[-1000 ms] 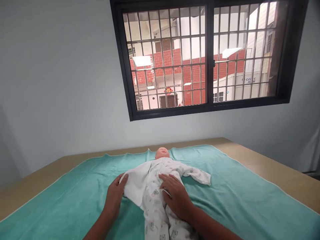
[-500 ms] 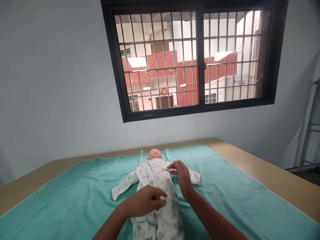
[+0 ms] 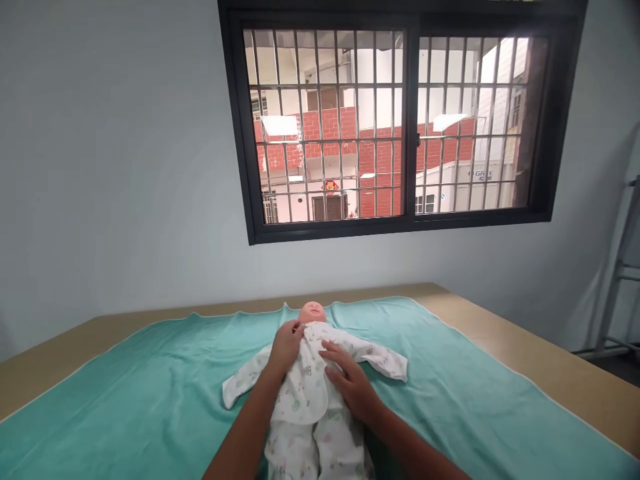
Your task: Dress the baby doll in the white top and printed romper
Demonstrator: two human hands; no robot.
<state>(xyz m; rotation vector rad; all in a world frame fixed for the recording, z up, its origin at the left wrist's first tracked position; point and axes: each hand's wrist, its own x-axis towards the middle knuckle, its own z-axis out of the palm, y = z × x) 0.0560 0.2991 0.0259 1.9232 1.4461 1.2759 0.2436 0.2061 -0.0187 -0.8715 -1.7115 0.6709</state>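
Note:
A baby doll (image 3: 311, 311) lies on its back on a teal towel (image 3: 125, 393), dressed in a white printed sleepsuit (image 3: 306, 393) with both sleeves spread out. My left hand (image 3: 286, 345) rests on the doll's upper chest near the collar, its fingertips pinched on the fabric edge. My right hand (image 3: 350, 381) lies flat on the doll's belly with fingers stretched out, pressing the front flap of the suit.
The towel covers a light wooden table (image 3: 545, 363) that stands against a pale wall. A barred, dark-framed window (image 3: 395, 120) is above it. A grey metal frame (image 3: 617, 293) stands at the far right.
The suit's left flap was folded closed over the doll. My left hand moved from the belly up to the collar. My right hand came down from the doll's shoulder to its belly.

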